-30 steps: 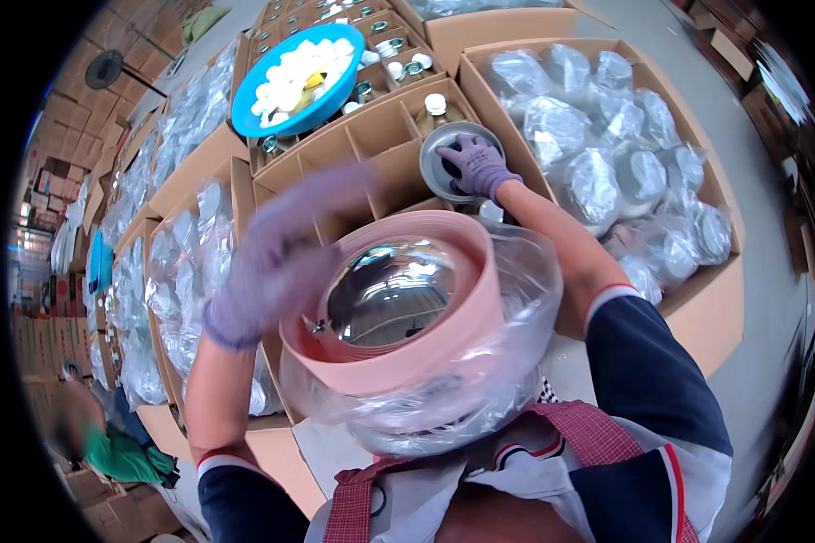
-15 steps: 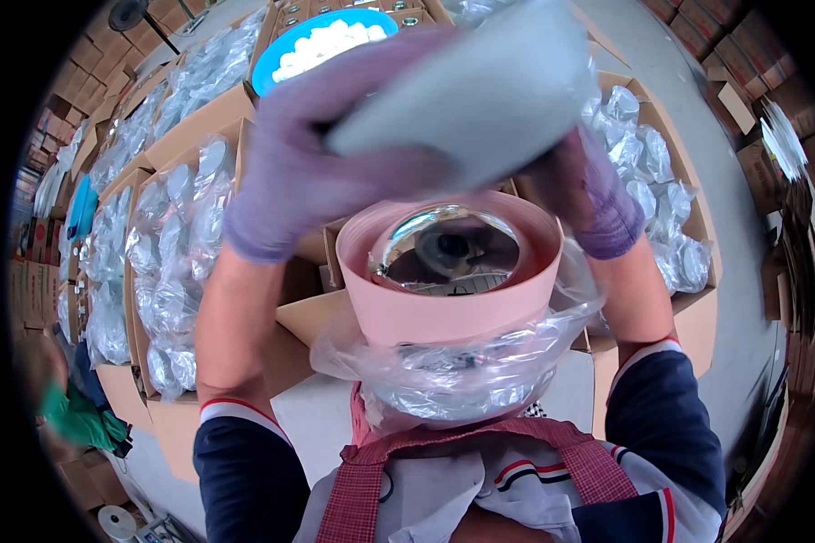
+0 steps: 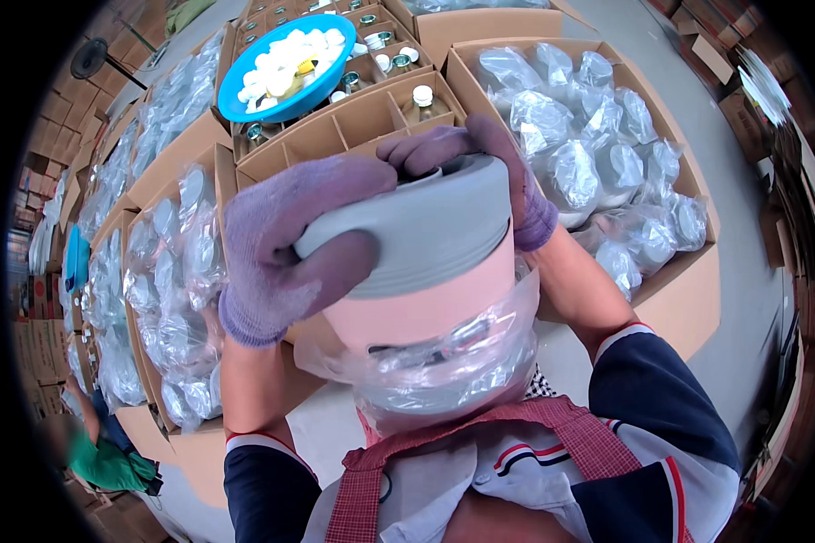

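A grey plastic top (image 3: pixel 426 226) sits tilted on a pink cylindrical flask body (image 3: pixel 444 303) close in front of me. Both gloves are purple. My left hand (image 3: pixel 285 240) clasps the top's left side, fingers over it and thumb along its near face. At the far right edge, my right hand (image 3: pixel 493 172) grips the same top, its fingers curled over the rim. Crumpled clear plastic bag (image 3: pixel 435 362) is bunched round the lower part of the body. The mirror-like inside of the flask is now covered by the top.
Beyond my hands stands a divided cardboard box (image 3: pixel 335 131) with several bottles, and a blue basin (image 3: pixel 227 86) of white caps (image 3: pixel 290 59) on it. Boxes of plastic-wrapped grey items (image 3: pixel 598 127) flank me. A person in green (image 3: pixel 113 463) is at the lower left.
The grey top has come down from above onto the pink body, hiding the shiny inside. Both hands moved down with it, and the view has shifted so more of the boxes show.
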Tool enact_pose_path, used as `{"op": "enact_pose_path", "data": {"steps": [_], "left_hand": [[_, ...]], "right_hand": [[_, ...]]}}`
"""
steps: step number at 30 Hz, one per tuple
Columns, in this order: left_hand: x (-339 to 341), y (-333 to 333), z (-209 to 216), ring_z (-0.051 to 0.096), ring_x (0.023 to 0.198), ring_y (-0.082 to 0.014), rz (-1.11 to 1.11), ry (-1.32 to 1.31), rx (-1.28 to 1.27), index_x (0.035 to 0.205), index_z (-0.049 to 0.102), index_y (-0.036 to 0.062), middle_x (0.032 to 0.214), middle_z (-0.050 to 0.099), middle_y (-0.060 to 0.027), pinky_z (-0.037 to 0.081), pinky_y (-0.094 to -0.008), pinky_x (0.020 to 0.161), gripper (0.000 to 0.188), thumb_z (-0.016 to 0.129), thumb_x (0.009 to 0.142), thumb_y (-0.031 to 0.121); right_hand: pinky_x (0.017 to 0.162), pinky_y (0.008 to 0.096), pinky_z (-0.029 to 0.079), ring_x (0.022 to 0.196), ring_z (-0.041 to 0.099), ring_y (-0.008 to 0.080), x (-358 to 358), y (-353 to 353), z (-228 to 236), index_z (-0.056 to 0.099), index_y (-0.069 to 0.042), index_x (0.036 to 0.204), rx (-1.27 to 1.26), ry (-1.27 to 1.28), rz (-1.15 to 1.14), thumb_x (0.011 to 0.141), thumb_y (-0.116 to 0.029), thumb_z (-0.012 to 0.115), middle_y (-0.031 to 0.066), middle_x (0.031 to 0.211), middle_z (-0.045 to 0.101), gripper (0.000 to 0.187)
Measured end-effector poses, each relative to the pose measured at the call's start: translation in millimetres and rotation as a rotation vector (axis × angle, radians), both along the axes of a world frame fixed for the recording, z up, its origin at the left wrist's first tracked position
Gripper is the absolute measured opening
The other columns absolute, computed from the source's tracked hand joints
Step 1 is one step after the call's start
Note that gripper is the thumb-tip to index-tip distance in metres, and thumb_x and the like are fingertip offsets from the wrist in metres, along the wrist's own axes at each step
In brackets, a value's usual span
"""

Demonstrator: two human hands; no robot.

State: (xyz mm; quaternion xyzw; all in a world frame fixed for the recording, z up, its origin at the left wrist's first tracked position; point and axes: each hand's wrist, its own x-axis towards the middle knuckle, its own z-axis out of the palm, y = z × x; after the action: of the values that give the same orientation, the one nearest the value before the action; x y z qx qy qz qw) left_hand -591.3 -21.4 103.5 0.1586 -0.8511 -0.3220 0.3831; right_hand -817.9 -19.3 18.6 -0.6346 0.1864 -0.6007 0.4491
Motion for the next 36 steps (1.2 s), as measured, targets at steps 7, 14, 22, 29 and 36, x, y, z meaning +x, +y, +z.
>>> {"op": "enact_pose_path", "data": {"steps": [7, 14, 22, 29, 36], "left_hand": [[4, 33, -15, 0.066, 0.093, -0.0319, 0.229, -0.031, -0.027, 0.102, 0.068, -0.0019, 0.100, 0.069, -0.0167, 0.051, -0.0383, 0.084, 0.041, 0.051, 0.087, 0.032], [-8, 72, -17, 0.066, 0.091, -0.0342, 0.316, -0.135, -0.185, 0.099, 0.067, -0.0052, 0.095, 0.068, -0.0188, 0.049, -0.0406, 0.084, 0.048, 0.047, 0.086, 0.036], [-33, 108, 12, 0.064, 0.088, -0.0366, 0.388, -0.387, -0.309, 0.101, 0.066, 0.0004, 0.095, 0.066, -0.0177, 0.049, -0.0403, 0.081, 0.031, 0.058, 0.073, 0.010], [-2, 97, 9, 0.064, 0.083, -0.0326, 0.328, -0.205, -0.329, 0.097, 0.064, 0.0032, 0.091, 0.065, -0.0147, 0.049, -0.0399, 0.074, 0.025, 0.065, 0.074, 0.011], [-50, 112, 3, 0.064, 0.081, -0.0285, 0.480, -0.383, -0.430, 0.095, 0.065, 0.0045, 0.092, 0.066, -0.0112, 0.049, -0.0386, 0.071, 0.022, 0.066, 0.077, 0.016]], "right_hand": [[0.086, 0.0349, 0.047, 0.095, 0.063, 0.0250, -3, 50, 26, 0.064, 0.004, 0.102, -0.210, 0.267, -0.228, 0.093, -0.029, 0.049, 0.0146, 0.104, 0.067, 0.038], [0.077, 0.0392, 0.047, 0.074, 0.059, 0.0282, 7, 59, 0, 0.059, -0.003, 0.074, -0.036, 0.013, -0.123, 0.099, -0.029, 0.035, 0.0159, 0.078, 0.063, 0.044], [0.075, 0.0351, 0.049, 0.072, 0.060, 0.0271, 13, 47, -38, 0.048, 0.001, 0.066, -0.047, -0.335, 0.076, 0.099, -0.025, 0.032, 0.0196, 0.075, 0.062, 0.046], [0.080, 0.0348, 0.048, 0.086, 0.061, 0.0264, 32, 96, 31, 0.062, 0.004, 0.086, -0.021, 0.070, -0.329, 0.095, -0.019, 0.044, 0.0160, 0.087, 0.064, 0.031], [0.079, 0.0318, 0.048, 0.088, 0.062, 0.0237, 8, 77, -6, 0.061, 0.000, 0.091, -0.092, 0.045, -0.182, 0.093, -0.017, 0.048, 0.0119, 0.093, 0.064, 0.021]]}}
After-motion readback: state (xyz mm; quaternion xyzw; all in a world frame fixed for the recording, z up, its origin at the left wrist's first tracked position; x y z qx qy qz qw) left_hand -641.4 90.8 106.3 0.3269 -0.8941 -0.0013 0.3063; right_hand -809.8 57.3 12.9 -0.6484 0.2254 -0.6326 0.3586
